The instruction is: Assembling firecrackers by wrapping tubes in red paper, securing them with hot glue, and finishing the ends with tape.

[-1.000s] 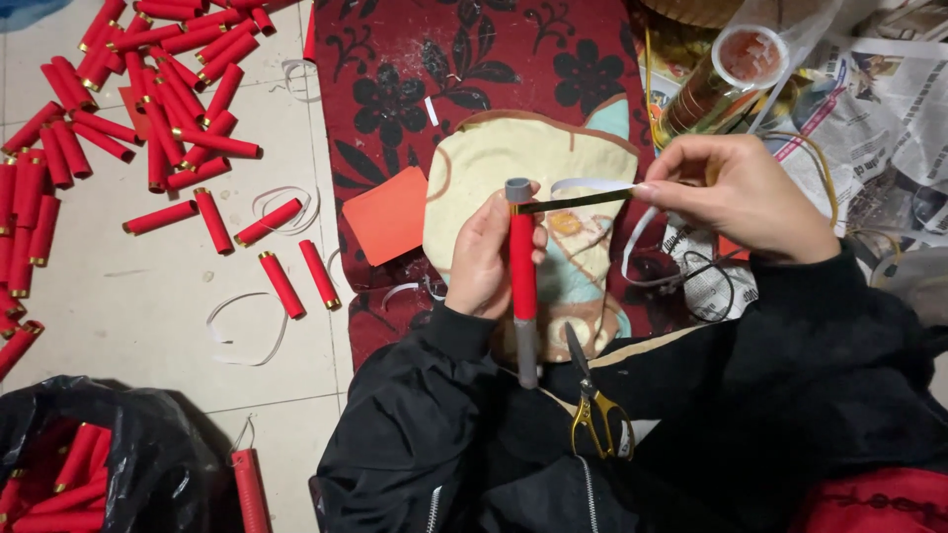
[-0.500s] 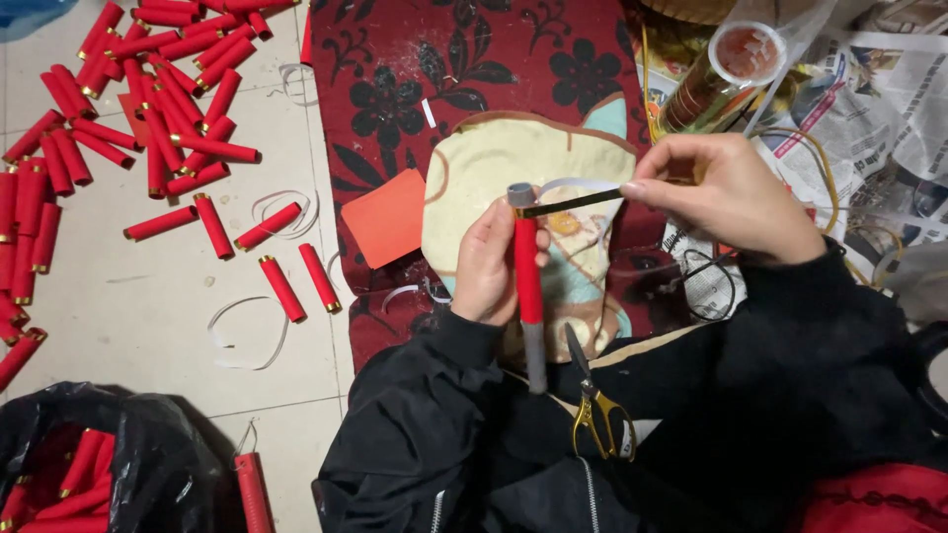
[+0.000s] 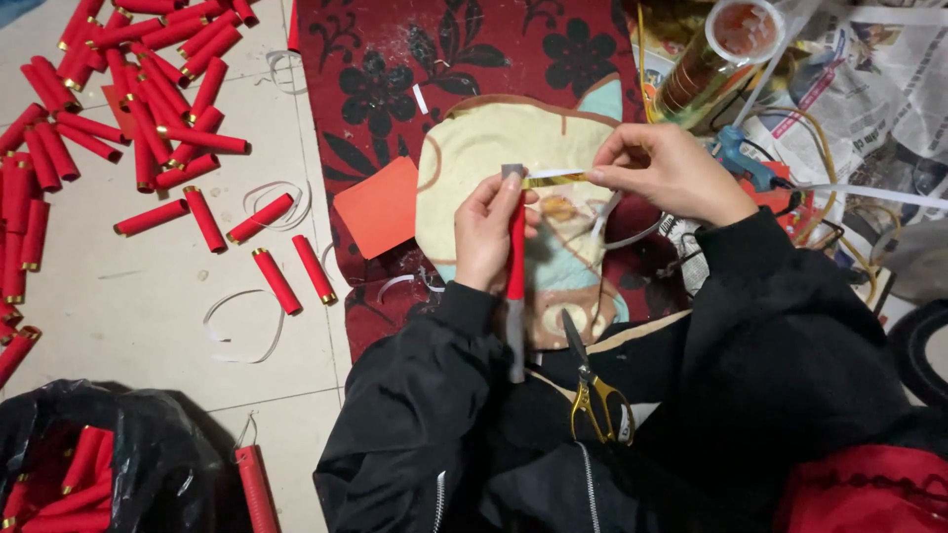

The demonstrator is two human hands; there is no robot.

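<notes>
Red paper covers the upper part of the tube (image 3: 516, 247) that the left hand (image 3: 491, 235) holds upright, fingers wrapped round it; the lower part of the tube is grey and reaches down over the person's black sleeve. At the grey top end of the tube a narrow gold strip (image 3: 553, 179) runs across to the right hand (image 3: 664, 170), which pinches its other end between thumb and fingertips, the remaining fingers curled in. Both hands hover above a cream cushion (image 3: 474, 148) that lies on a dark red rug with black flowers (image 3: 395, 69). An orange card (image 3: 380, 207) lies against the cushion's left edge, half on the rug. Scissors with yellow handles (image 3: 591, 390) rest on the person's lap, just right of the tube's lower end. On the pale floor tiles to the left lie many finished red tubes with gold ends (image 3: 148, 99), heaped toward the top left corner and thinner toward the rug, with white strips curled among them. A black bag (image 3: 148, 454) at the bottom left corner holds more red tubes. Near the rug's top right stand a roll of gold tape (image 3: 716, 54) and a blue glue gun (image 3: 736, 153) on newspaper.
</notes>
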